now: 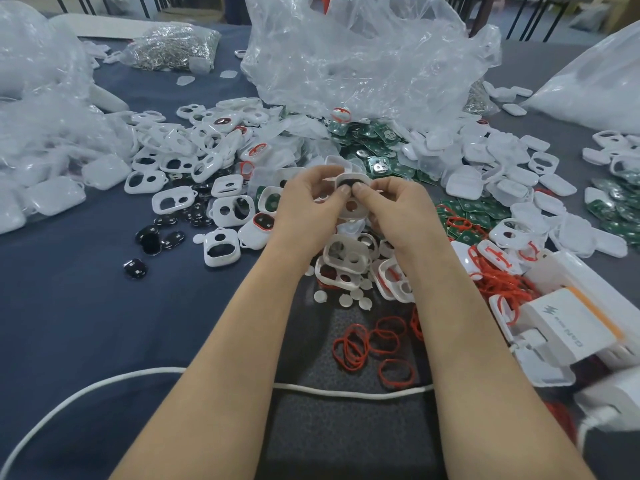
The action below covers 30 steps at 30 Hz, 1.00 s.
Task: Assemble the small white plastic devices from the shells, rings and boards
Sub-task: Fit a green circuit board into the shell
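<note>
white shells (194, 188) heaped at left on blue cloth (86, 306) | black buttons (152, 240) just below them | left hand (308, 199) pinching shell (351, 183) above the centre pile, thumb on its dark insert | right hand (391, 206) pinching same shell, thumb beside the other | green boards (381, 161) behind | red rings (367, 344) between forearms | white box (568, 327) far right

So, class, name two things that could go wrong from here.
1. The left hand and right hand pinch a white shell above the heap; its dark insert could slip and vanish among loose parts.
2. A white cable runs beneath both arms; it might snag and scatter the red rings.
</note>
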Each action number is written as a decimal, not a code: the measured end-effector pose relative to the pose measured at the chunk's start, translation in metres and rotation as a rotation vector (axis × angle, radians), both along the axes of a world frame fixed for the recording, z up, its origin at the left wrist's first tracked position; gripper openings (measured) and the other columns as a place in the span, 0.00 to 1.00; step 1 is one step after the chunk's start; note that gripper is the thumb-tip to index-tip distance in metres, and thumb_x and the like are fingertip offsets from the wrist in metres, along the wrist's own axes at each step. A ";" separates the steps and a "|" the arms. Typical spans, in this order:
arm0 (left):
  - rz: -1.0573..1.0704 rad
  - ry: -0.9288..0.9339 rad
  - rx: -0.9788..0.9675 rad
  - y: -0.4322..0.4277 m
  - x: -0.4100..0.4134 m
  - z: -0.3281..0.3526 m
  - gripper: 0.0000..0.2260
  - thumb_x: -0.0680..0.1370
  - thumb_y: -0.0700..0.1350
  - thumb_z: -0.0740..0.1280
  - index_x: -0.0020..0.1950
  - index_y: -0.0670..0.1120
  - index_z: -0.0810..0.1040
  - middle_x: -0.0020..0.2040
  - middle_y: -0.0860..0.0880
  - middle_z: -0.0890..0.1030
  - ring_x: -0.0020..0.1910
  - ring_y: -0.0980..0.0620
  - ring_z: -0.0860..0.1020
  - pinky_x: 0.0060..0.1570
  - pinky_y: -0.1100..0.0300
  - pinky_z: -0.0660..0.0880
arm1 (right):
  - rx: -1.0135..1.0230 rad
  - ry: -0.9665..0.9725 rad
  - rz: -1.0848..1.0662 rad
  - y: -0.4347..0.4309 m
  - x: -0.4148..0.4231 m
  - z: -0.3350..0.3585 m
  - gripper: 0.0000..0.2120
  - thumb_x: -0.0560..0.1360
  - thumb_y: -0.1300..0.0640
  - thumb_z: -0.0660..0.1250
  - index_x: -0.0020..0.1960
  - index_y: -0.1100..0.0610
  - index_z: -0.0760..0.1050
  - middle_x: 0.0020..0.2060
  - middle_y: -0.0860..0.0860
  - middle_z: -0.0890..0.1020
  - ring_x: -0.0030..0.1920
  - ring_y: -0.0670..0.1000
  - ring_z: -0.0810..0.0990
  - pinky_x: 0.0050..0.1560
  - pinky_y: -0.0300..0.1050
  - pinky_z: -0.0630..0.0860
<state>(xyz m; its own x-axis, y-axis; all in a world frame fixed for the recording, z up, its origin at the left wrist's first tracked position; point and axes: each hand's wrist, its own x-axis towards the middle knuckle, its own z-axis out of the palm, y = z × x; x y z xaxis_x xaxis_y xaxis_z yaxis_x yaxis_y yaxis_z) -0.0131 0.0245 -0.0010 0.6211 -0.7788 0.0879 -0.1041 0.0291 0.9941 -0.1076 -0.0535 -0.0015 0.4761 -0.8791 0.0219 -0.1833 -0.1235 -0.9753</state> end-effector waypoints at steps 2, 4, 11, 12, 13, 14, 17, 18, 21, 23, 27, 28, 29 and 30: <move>-0.018 0.056 0.003 0.000 0.001 0.000 0.09 0.78 0.36 0.66 0.56 0.46 0.77 0.48 0.47 0.83 0.44 0.53 0.83 0.48 0.56 0.80 | -0.010 -0.016 -0.033 0.001 0.000 0.001 0.06 0.75 0.53 0.70 0.40 0.53 0.77 0.34 0.49 0.79 0.29 0.42 0.74 0.33 0.36 0.70; -0.029 0.106 -0.012 0.000 0.001 0.001 0.08 0.78 0.36 0.66 0.51 0.48 0.78 0.48 0.48 0.83 0.45 0.53 0.82 0.51 0.56 0.81 | -0.044 -0.022 -0.070 0.002 0.000 0.003 0.06 0.74 0.53 0.70 0.42 0.53 0.77 0.35 0.49 0.80 0.33 0.45 0.75 0.36 0.39 0.72; -0.115 0.439 -0.163 0.003 0.003 0.008 0.06 0.78 0.36 0.65 0.49 0.47 0.78 0.43 0.49 0.82 0.41 0.54 0.81 0.45 0.63 0.79 | -0.122 -0.094 -0.029 0.009 0.001 0.007 0.08 0.76 0.52 0.68 0.39 0.50 0.76 0.30 0.46 0.78 0.27 0.40 0.72 0.32 0.35 0.69; -0.126 0.481 -0.182 0.003 0.003 0.009 0.06 0.79 0.36 0.65 0.49 0.47 0.78 0.43 0.49 0.82 0.40 0.54 0.81 0.44 0.63 0.79 | -0.107 -0.117 -0.013 0.009 0.001 0.008 0.08 0.76 0.53 0.68 0.39 0.51 0.77 0.29 0.46 0.78 0.26 0.40 0.71 0.31 0.35 0.68; -0.133 0.512 -0.192 0.004 0.003 0.009 0.06 0.79 0.36 0.65 0.49 0.47 0.78 0.42 0.50 0.82 0.40 0.54 0.80 0.43 0.64 0.79 | -0.088 -0.137 0.000 0.010 0.001 0.008 0.08 0.77 0.53 0.68 0.39 0.51 0.77 0.30 0.47 0.78 0.26 0.41 0.70 0.30 0.35 0.69; -0.133 0.523 -0.194 0.004 0.003 0.010 0.06 0.79 0.36 0.65 0.49 0.46 0.78 0.42 0.50 0.82 0.40 0.55 0.80 0.42 0.64 0.79 | -0.068 -0.151 0.007 0.010 0.001 0.007 0.07 0.76 0.54 0.68 0.40 0.52 0.77 0.31 0.49 0.78 0.27 0.42 0.70 0.31 0.36 0.69; -0.037 0.267 -0.116 0.002 0.001 0.007 0.07 0.79 0.37 0.64 0.49 0.48 0.77 0.44 0.49 0.81 0.41 0.56 0.81 0.42 0.63 0.80 | -0.039 -0.144 -0.003 0.009 0.002 0.006 0.06 0.75 0.55 0.69 0.40 0.52 0.76 0.32 0.50 0.77 0.27 0.42 0.70 0.30 0.35 0.69; 0.002 0.140 -0.086 0.002 0.000 0.005 0.06 0.79 0.37 0.64 0.49 0.49 0.77 0.44 0.50 0.82 0.41 0.57 0.81 0.41 0.62 0.80 | -0.043 -0.135 -0.007 0.008 0.002 0.006 0.06 0.75 0.55 0.69 0.40 0.52 0.76 0.32 0.49 0.77 0.28 0.42 0.70 0.30 0.34 0.68; 0.038 0.000 -0.070 0.002 -0.001 0.003 0.04 0.79 0.41 0.66 0.47 0.49 0.76 0.42 0.50 0.82 0.38 0.58 0.82 0.41 0.57 0.80 | -0.083 -0.103 0.001 0.007 0.002 0.005 0.05 0.75 0.56 0.69 0.41 0.54 0.76 0.32 0.49 0.77 0.27 0.39 0.71 0.30 0.32 0.67; 0.053 -0.025 -0.061 0.002 0.000 0.003 0.05 0.79 0.40 0.66 0.45 0.48 0.75 0.41 0.48 0.82 0.38 0.55 0.82 0.42 0.54 0.81 | -0.153 -0.047 -0.003 0.008 0.003 0.005 0.05 0.75 0.55 0.69 0.43 0.56 0.77 0.32 0.49 0.77 0.27 0.38 0.72 0.29 0.29 0.67; 0.082 -0.087 -0.073 0.002 0.000 0.002 0.08 0.80 0.37 0.65 0.43 0.49 0.72 0.43 0.46 0.81 0.37 0.57 0.81 0.39 0.63 0.78 | -0.246 0.019 -0.026 0.010 0.004 0.003 0.05 0.76 0.54 0.68 0.45 0.56 0.78 0.35 0.49 0.80 0.33 0.43 0.75 0.33 0.30 0.69; 0.091 -0.101 -0.073 0.002 0.000 0.002 0.09 0.80 0.37 0.64 0.43 0.49 0.72 0.43 0.45 0.81 0.37 0.57 0.81 0.39 0.63 0.77 | -0.260 0.038 -0.022 0.010 0.005 0.003 0.05 0.76 0.54 0.68 0.46 0.56 0.78 0.36 0.49 0.80 0.34 0.44 0.76 0.35 0.32 0.69; 0.104 -0.132 -0.069 0.002 -0.001 0.001 0.10 0.80 0.37 0.64 0.42 0.50 0.71 0.44 0.45 0.81 0.38 0.55 0.81 0.40 0.62 0.77 | -0.271 0.059 -0.020 0.010 0.005 0.002 0.05 0.77 0.54 0.67 0.46 0.55 0.77 0.36 0.49 0.80 0.35 0.45 0.75 0.35 0.34 0.69; 0.119 -0.174 -0.060 0.001 -0.002 0.001 0.10 0.79 0.37 0.64 0.42 0.51 0.71 0.44 0.46 0.81 0.41 0.53 0.81 0.42 0.60 0.78 | -0.279 0.074 -0.025 0.010 0.005 0.002 0.05 0.77 0.54 0.66 0.45 0.55 0.76 0.35 0.48 0.79 0.34 0.45 0.75 0.35 0.34 0.69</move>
<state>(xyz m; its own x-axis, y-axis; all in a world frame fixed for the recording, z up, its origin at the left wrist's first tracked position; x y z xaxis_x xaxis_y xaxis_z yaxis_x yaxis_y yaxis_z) -0.0147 0.0258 -0.0001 0.6795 -0.6912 0.2461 -0.2805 0.0652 0.9576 -0.1024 -0.0438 0.0001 0.4640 -0.8553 0.2305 -0.2594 -0.3800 -0.8879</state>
